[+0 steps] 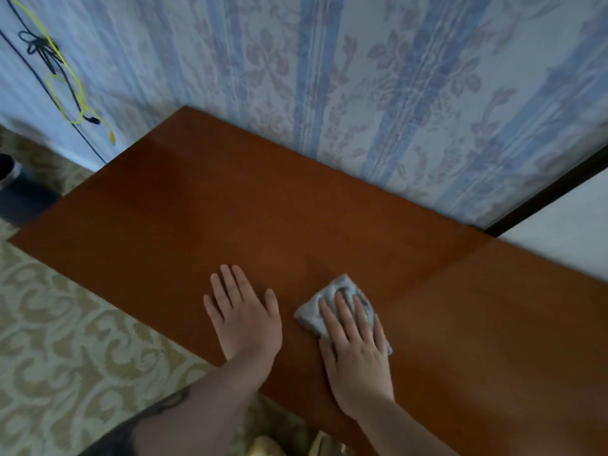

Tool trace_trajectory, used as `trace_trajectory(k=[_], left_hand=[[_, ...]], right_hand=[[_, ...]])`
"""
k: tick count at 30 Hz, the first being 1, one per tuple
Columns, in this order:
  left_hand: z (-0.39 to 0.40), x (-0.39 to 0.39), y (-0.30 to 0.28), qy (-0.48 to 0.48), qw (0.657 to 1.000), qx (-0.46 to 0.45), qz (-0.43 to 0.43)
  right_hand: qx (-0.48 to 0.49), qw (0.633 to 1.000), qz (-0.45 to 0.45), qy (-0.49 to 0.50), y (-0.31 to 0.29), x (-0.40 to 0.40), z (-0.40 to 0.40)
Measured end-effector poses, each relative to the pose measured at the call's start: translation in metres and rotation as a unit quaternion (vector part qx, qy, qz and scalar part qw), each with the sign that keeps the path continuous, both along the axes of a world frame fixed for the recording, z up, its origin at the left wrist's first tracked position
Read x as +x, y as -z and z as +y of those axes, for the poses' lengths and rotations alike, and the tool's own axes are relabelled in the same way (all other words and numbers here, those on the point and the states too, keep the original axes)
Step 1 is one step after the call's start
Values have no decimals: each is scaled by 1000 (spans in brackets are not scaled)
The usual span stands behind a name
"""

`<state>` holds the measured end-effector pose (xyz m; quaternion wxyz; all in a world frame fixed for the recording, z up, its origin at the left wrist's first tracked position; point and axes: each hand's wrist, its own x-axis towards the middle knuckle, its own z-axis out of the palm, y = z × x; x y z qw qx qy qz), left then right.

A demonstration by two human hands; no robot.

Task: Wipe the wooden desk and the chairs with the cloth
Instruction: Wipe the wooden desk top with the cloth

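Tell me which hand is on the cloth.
The right hand: its flat fingers press the grey cloth onto the wooden desk. The left hand lies flat on bare wood beside it.

Single head view: looks steeply down, close over desk, facing wallpapered wall.

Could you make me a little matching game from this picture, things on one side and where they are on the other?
Things:
1. left hand
2. grey cloth
3. yellow cord
4. wooden desk

Places:
A. hanging on the wall, upper left
B. flat on the bare desk top
C. against the floral wallpaper
D. under the right hand

Pairs: 1-B, 2-D, 3-A, 4-C
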<state>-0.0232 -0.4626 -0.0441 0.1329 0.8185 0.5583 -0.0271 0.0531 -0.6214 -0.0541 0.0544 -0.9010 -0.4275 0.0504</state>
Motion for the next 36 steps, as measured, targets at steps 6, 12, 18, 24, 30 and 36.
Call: trace_trajectory(k=[6,12,18,24,30,36], left_hand=[[-1,4,5,-18,1000,19,15],[-1,5,8,-24,999,22,7],[-2,6,8,-25,999,40,17],[-2,5,7,-17,999,27,40],[-4,6,6,-20,999,26,28],[-3,6,5,-15,999,25,37]], right_hand=[[-11,970,24,241,0,71,-44],[9,967,65,246,-1,72,61],[2,991,21,-132,2,52,16],[29,961,60,269,3,99,61],[-8,984,31,-173,0,55,28],[9,973,36,227,1,117,-28]])
